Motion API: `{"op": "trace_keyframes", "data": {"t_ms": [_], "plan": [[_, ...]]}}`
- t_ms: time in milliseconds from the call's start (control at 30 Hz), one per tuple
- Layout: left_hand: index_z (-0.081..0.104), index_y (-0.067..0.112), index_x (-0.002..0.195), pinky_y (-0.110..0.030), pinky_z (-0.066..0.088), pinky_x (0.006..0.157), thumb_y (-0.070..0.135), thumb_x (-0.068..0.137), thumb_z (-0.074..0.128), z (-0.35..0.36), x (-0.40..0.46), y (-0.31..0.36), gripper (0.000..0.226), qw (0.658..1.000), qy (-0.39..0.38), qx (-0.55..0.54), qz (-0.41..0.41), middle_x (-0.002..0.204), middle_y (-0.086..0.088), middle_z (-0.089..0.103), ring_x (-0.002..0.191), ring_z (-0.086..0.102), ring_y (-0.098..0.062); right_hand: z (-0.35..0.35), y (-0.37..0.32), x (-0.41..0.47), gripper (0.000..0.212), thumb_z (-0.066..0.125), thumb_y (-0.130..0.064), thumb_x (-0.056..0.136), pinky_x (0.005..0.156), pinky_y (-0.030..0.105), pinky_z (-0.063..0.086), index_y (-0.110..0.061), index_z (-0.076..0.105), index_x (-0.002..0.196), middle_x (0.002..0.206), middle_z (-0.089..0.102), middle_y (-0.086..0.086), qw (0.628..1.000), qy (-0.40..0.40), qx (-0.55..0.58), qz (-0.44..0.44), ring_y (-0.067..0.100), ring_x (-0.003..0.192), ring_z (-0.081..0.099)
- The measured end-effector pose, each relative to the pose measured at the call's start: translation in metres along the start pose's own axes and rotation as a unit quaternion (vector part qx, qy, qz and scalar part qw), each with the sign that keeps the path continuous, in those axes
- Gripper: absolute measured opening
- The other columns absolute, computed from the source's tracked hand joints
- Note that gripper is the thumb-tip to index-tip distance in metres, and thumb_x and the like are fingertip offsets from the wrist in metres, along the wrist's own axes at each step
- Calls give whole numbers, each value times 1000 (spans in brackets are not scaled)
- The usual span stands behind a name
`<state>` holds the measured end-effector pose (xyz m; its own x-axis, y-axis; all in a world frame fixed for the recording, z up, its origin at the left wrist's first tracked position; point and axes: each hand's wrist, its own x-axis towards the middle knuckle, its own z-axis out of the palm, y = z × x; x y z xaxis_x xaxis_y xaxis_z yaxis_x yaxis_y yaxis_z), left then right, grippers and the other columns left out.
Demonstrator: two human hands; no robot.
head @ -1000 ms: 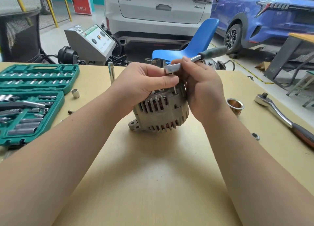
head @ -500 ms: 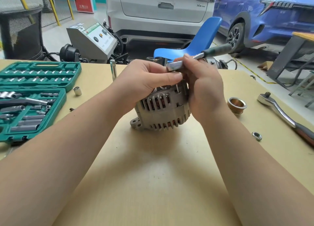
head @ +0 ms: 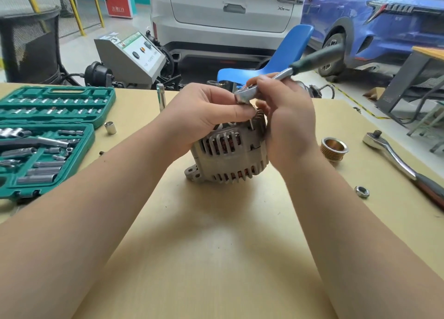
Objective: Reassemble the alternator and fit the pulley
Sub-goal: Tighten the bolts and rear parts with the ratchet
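Bright, even daylight fills the scene, with no harsh highlights. Soft, diffuse shadows lie on the pale table [head: 216, 258] under the forearms and around the alternator [head: 230, 157]. Small glints show on the chrome ratchet [head: 389, 153] at the right and on the sockets in the green case [head: 48, 136]. The wide lens bows the table edges and stretches the forearms near the frame's bottom corners. Focus is fairly sharp, slightly soft overall
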<state>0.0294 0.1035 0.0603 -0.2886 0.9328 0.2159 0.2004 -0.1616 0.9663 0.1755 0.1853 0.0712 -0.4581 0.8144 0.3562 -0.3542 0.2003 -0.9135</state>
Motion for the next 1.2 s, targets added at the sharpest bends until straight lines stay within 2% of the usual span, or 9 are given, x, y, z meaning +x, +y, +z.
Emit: {"op": "trace_keyframes", "data": {"t_ms": [167,233,333,533,633,800,933,1067,1200], "plan": [[88,20,101,-46,63,95,31,80,92,3,2,-2,25,1000,16,16,2,99,-10,83,93,79,-27,-4,6,-6,16,57,-17,104,87,34,56,-11,69,97,90,72,4,1000,0,15,-17,19,92,69],[88,18,101,-54,57,106,34,78,93,5,2,-2,29,999,31,17,7,102,-12,83,101,78,-34,6,10,-20,13,60,-25,102,90,37,55,-26,65,91,90,71,-5,978,86,-138,-131,16,93,70],[88,19,99,-38,60,89,33,81,92,5,3,-3,23,999,30,26,17,94,-7,83,87,76,-17,20,13,-35,14,56,-33,101,92,52,51,-38,55,88,92,65,-10,904,169,-303,-249,22,98,67],[88,20,98,-41,63,82,37,74,92,3,1,-1,29,1000,16,11,-5,91,-7,82,81,76,-19,-3,2,1,16,59,-18,100,83,29,56,-13,69,89,85,72,1,1000,-2,9,9,14,86,69],[88,22,99,-40,62,83,42,73,91,3,0,1,33,1000,11,16,-4,93,-5,83,84,78,-18,-18,2,7,23,51,-18,106,101,43,53,0,66,108,104,68,17,990,-88,70,84,27,102,66],[88,20,99,-55,60,101,38,76,95,5,0,0,30,999,42,23,-8,98,-9,83,92,78,-25,-1,6,-14,13,61,-25,103,89,33,55,-25,68,93,89,74,-8,988,50,-114,-95,12,92,71],[88,14,100,-36,58,88,32,76,92,4,0,1,30,999,30,17,0,95,-9,83,86,75,-15,13,13,-29,12,60,-30,100,92,49,53,-33,60,89,91,70,-5,920,120,-283,-243,20,95,68],[88,14,100,-57,58,99,36,72,92,2,-2,3,36,1000,21,13,-16,100,-20,80,88,73,-25,-1,2,2,11,62,-17,94,84,25,54,-15,68,85,82,71,-4,998,12,-53,-41,9,84,68],[88,17,101,-48,62,93,37,75,90,4,-3,3,33,1000,9,5,-14,98,-13,82,87,76,-23,-13,5,13,21,55,-18,101,94,42,56,-3,69,95,94,71,14,992,-70,52,87,27,95,69]]}}
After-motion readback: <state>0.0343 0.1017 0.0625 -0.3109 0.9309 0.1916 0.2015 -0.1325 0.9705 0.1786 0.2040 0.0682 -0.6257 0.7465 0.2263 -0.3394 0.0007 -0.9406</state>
